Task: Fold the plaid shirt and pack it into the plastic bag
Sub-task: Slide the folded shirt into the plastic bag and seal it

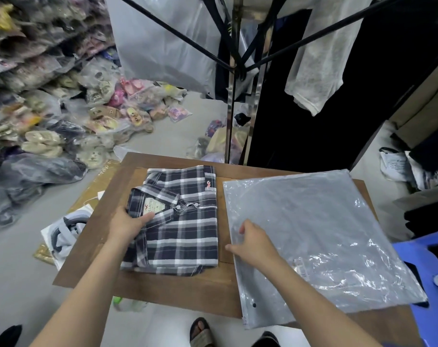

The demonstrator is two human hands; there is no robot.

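If my pinching left hand [130, 225] drags the plaid shirt [185, 236], folds could spill; right hand [255, 242] lies spread on plastic bag [325, 234].

Left hand [131, 225] gripping plaid shirt [188, 229], right hand [254, 242] palm-down, thumb splayed

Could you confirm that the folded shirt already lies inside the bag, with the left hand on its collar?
Not quite: the head view shows the shirt lying on the table beside the bag, not inside it; the left hand is on its collar.
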